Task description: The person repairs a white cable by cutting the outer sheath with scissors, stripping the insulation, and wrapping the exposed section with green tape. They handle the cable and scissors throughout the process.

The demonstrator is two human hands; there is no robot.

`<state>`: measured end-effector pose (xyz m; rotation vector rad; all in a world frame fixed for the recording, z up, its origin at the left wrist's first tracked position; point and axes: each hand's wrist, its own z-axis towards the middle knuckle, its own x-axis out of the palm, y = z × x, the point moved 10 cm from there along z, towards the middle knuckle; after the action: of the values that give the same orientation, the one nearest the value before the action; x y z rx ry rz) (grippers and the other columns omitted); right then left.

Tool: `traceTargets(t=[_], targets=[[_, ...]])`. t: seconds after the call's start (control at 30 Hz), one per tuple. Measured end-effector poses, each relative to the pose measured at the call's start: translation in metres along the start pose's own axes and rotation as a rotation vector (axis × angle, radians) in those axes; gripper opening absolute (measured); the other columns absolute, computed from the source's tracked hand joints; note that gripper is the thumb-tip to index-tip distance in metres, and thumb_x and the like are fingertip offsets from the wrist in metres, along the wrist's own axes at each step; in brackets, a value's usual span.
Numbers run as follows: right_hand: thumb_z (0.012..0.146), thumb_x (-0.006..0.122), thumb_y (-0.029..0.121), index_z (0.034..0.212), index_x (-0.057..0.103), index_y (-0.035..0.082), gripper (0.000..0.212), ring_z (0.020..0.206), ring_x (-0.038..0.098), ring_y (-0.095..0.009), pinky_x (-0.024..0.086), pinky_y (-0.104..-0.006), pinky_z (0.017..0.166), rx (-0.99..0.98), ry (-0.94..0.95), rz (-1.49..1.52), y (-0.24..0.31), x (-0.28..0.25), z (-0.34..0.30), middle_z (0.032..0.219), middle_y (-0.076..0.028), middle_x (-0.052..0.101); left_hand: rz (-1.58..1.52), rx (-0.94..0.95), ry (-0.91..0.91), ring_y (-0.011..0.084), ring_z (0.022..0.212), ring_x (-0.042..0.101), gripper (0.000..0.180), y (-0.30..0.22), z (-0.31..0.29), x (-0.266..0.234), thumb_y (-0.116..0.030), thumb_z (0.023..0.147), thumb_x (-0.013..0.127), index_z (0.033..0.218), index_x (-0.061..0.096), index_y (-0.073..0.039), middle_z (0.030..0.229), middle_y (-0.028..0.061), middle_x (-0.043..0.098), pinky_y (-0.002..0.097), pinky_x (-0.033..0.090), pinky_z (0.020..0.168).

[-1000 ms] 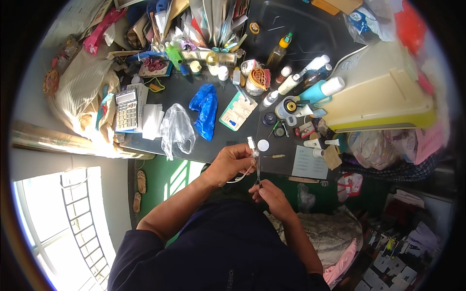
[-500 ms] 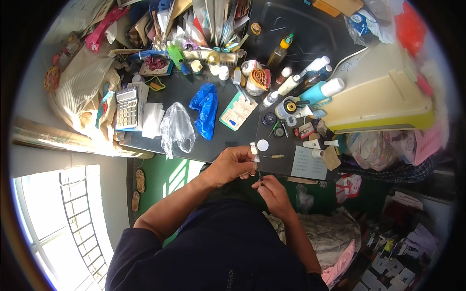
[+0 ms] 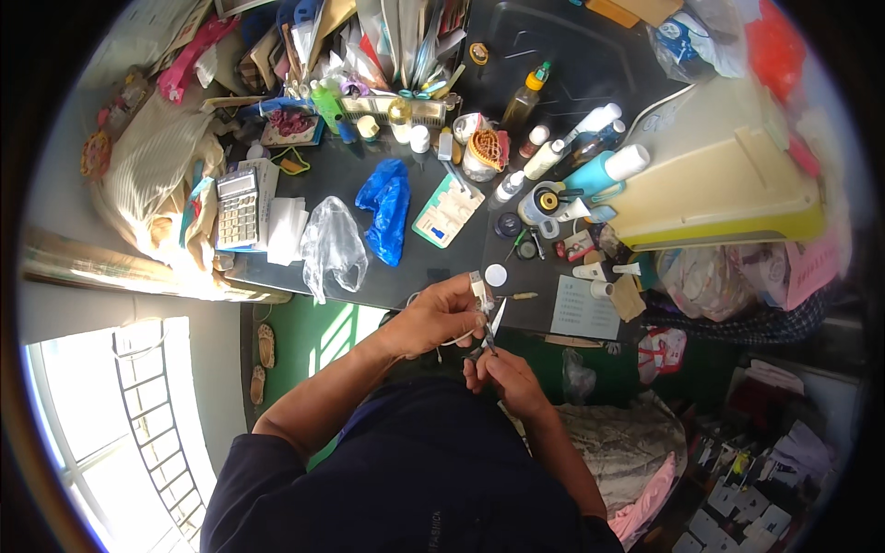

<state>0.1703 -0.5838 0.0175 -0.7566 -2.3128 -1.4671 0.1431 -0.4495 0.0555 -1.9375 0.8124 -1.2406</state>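
Note:
Over the front edge of the desk, my left hand (image 3: 441,320) pinches a white USB cable near its plug (image 3: 477,279), which points up between thumb and fingers. Thin loops of the white cord show beside and below that hand. Just below and to the right, my right hand (image 3: 513,380) is closed on a pair of scissors (image 3: 499,319) with dark handles. Their blades are spread and point up, close to my left fingertips. Whether a blade touches the cable I cannot tell.
On the black desk (image 3: 433,276) lie a white round disc (image 3: 496,275), a small thin tool (image 3: 524,296) and a printed sheet (image 3: 585,307). Farther back are a clear plastic bag (image 3: 333,244), a blue bag (image 3: 385,212), a calculator (image 3: 237,207) and several bottles.
My right hand has drawn slightly down and left, and the scissors' blades now show spread apart. The left hand still holds the cable in nearly the same spot, with more cord showing.

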Motion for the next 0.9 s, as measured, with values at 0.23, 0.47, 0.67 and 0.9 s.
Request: traceTargets(t=[0.23,0.47,0.67,0.9], targets=[[0.103,0.053,0.021,0.09,0.059,0.003,0.023,0.09,0.066,-0.022,0.052,-0.0353,0.082,0.045,-0.014,-0.104,0.0,0.006,0.002,0.105,-0.013,0.067,0.077,0.095,-0.054,0.0044,0.074,0.053,0.023,0.002,0.001,-0.007,-0.026,0.11,0.054,0.117,0.062,-0.005,0.086,-0.0026,0.059,0.0226,0.048,0.067],[0.103,0.053,0.02,0.081,0.053,0.006,0.026,0.094,0.068,-0.024,0.053,-0.0359,0.083,0.024,0.022,-0.072,0.005,0.012,0.002,0.109,-0.015,0.068,-0.053,0.132,-0.048,0.0072,0.078,0.059,0.021,0.007,0.003,-0.005,-0.024,0.107,0.058,0.11,0.064,-0.005,0.09,0.0015,0.065,0.0249,0.05,0.069],[0.106,0.051,0.024,0.114,0.066,-0.002,0.031,0.091,0.064,-0.015,0.049,-0.029,0.08,-0.032,0.074,-0.011,0.0,0.016,0.001,0.105,-0.007,0.067,-0.079,0.159,-0.069,0.0038,0.072,0.055,0.017,0.02,0.001,0.0,-0.021,0.109,0.054,0.115,0.061,-0.006,0.083,-0.0027,0.06,0.021,0.047,0.063],[0.109,0.047,0.026,0.115,0.065,-0.004,0.036,0.09,0.063,-0.016,0.047,-0.0285,0.079,-0.063,0.004,0.024,-0.004,0.014,0.004,0.107,-0.01,0.068,0.132,0.153,-0.181,0.0039,0.067,0.053,0.014,0.007,-0.006,0.008,-0.016,0.11,0.048,0.114,0.057,-0.006,0.081,-0.0014,0.059,0.0225,0.045,0.055]])
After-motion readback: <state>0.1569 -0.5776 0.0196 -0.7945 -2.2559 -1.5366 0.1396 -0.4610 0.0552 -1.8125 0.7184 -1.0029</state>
